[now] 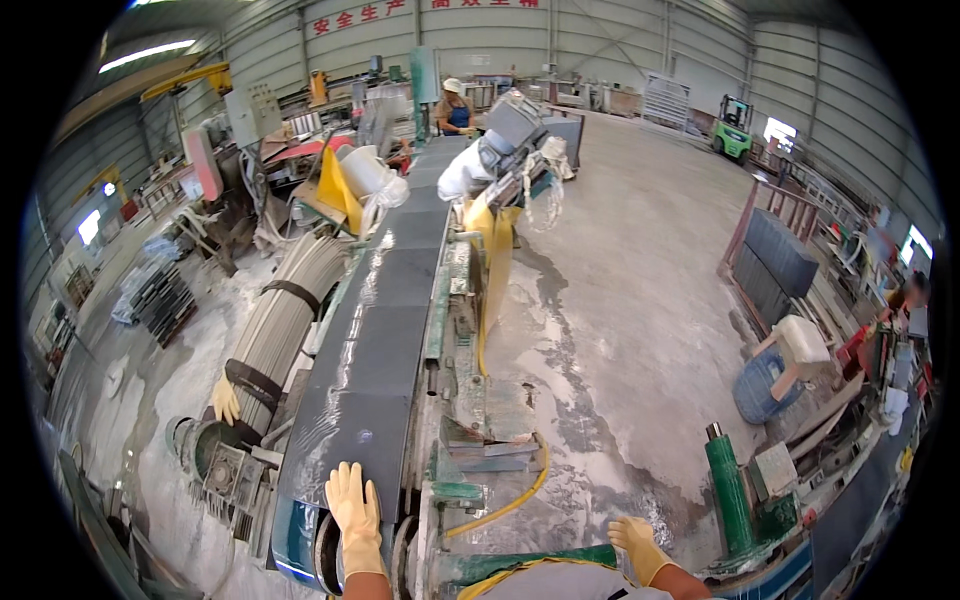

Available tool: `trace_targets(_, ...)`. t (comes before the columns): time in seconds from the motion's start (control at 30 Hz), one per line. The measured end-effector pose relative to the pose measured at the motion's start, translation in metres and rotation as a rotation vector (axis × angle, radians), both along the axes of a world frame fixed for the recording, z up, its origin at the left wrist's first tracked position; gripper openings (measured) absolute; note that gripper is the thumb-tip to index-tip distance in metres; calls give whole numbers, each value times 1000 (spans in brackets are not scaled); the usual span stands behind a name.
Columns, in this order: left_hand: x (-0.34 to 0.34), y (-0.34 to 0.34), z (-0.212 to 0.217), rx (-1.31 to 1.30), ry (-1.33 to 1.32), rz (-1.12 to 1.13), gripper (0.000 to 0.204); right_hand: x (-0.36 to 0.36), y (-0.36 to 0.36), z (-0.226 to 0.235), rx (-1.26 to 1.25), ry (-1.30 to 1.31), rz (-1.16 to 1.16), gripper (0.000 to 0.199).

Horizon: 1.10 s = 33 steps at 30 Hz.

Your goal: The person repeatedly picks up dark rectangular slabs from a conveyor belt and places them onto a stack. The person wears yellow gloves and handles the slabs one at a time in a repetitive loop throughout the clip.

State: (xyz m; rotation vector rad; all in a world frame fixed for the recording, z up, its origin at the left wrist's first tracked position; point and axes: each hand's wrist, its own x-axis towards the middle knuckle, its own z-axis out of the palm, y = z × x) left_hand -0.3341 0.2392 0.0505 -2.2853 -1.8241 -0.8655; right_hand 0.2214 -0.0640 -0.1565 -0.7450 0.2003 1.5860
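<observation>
Dark slabs line the conveyor to its near edge; what remains, I cannot tell. Left hand lies flat there, gripping nothing; right hand, loosely open, appears empty.

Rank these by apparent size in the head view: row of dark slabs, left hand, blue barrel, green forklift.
1. Row of dark slabs
2. Left hand and blue barrel: too alike to rank
3. Green forklift, though it stands far off
</observation>
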Motion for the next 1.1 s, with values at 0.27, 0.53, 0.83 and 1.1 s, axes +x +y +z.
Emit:
trace_targets(0.27, 2, -7, 5, -30, -36, 9, 42, -29, 43, 11, -94, -196, 11, 27)
trace_targets(0.53, -2, -12, 0, -21, -50, 25, 44, -49, 25, 8, -198, -471, 316, 54)
trace_targets(0.83, -6, -16, 0, -10, -41, 23, 44, -45, 22, 25, -195, -415, 330, 62)
trace_targets(1.1, -10, -20, -3, -23, -26, 27, 44, -42, 24, 17, -182, -441, 370, 63)
